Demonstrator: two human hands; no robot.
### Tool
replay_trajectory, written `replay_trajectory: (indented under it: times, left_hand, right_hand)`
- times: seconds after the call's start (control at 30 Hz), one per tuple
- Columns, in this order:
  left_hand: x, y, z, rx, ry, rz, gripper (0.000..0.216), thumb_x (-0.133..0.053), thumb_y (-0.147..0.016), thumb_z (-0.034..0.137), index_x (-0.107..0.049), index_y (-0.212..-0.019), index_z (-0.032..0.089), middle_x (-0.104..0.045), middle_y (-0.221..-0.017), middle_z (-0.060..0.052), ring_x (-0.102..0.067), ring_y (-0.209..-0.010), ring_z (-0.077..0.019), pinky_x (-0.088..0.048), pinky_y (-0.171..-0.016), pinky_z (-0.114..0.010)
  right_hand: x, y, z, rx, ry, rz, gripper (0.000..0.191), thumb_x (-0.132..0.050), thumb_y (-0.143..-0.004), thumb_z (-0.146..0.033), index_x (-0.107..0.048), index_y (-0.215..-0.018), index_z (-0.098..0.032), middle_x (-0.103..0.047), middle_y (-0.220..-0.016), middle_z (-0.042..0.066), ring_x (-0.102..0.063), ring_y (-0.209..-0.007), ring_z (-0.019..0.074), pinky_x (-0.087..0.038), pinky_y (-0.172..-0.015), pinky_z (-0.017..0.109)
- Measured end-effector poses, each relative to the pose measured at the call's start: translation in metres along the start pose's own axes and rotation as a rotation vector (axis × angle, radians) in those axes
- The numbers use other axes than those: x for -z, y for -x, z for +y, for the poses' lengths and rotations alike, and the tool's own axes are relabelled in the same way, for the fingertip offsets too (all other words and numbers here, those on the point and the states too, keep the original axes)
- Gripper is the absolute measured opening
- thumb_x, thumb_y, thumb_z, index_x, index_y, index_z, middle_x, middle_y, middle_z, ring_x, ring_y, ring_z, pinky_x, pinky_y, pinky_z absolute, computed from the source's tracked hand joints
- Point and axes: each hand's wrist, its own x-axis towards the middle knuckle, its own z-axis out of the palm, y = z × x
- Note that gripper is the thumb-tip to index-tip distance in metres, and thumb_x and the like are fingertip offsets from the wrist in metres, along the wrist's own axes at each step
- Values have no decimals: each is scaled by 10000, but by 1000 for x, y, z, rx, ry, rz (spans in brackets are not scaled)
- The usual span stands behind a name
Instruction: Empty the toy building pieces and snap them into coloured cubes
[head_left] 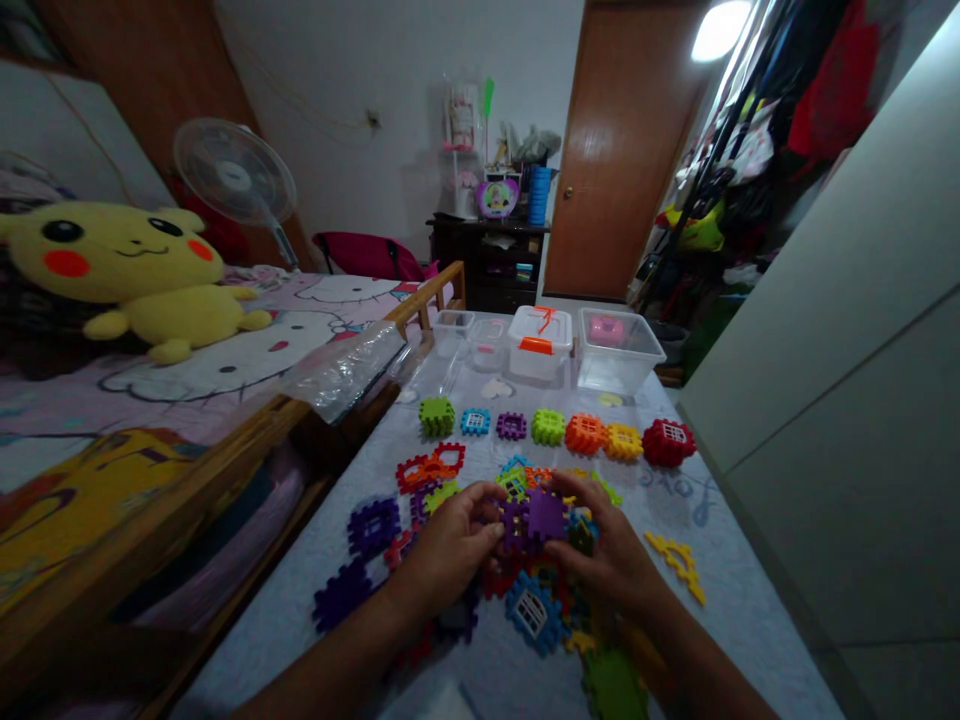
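Note:
My left hand [459,535] grips one side of some purple interlocking blocks [546,516], fingers curled round the edge. Opposite it, my right hand [604,545] holds the other side between thumb and fingers. The purple pieces are square with notched edges, raised above a loose pile. Under and around both hands lie mixed pieces: a blue window piece [535,612], a dark purple square [343,594], a purple frame [373,527], orange-red frames [430,468] and a green square [615,684]. My hands and forearms hide part of the pile.
Behind the pile runs a row of stacks by colour, from a green stack [436,417] to a red stack [668,442]. Farther back stand a lidded plastic box [539,345] and an open clear bin [619,350]. A yellow piece [679,566] lies right. A wooden bed rail [225,470] borders the left.

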Motion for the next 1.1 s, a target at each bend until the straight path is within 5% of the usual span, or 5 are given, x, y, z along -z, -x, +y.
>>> replay_trajectory:
  times: [0.5, 0.83, 0.97, 1.1]
  left_hand:
    - [-13, 3, 1, -2, 235, -8, 392, -699, -704, 260, -573, -1062, 160, -633, -860, -21, -576, -608, -85, -450, -601, -215]
    - [-20, 5, -2, -22, 293, -50, 390, -638, -720, 196, -527, -1092, 169, -603, -901, -31, -590, -708, -111, -457, -655, -228]
    - [-24, 9, 0, -196, 4, -98, 647, -672, -651, 90, -490, -1255, 235, -591, -1071, -58, -598, -865, -167, -478, -742, -267]
    - [-22, 6, 9, -425, -380, -29, 637, -646, -635, 50, -571, -1237, 245, -522, -1248, -74, -519, -1113, -243, -439, -938, -342]
  right_hand:
    - [-7, 2, -3, -16, 35, -57, 630, -684, -730, -224, -471, -1323, -247, -598, -1262, 106, -572, -1145, 281, -445, -980, 498]
    - [-9, 2, 5, 164, 127, -38, 588, -628, -732, -163, -513, -1301, -253, -539, -1315, 110, -512, -1222, 284, -435, -1019, 474]
    - [-8, 1, 5, 187, 142, -32, 587, -613, -741, -172, -520, -1313, -263, -547, -1311, 105, -523, -1213, 285, -448, -1015, 472]
    - [-4, 0, 7, 205, 166, -36, 584, -623, -763, -208, -508, -1332, -273, -556, -1319, 105, -532, -1213, 290, -460, -1007, 481]
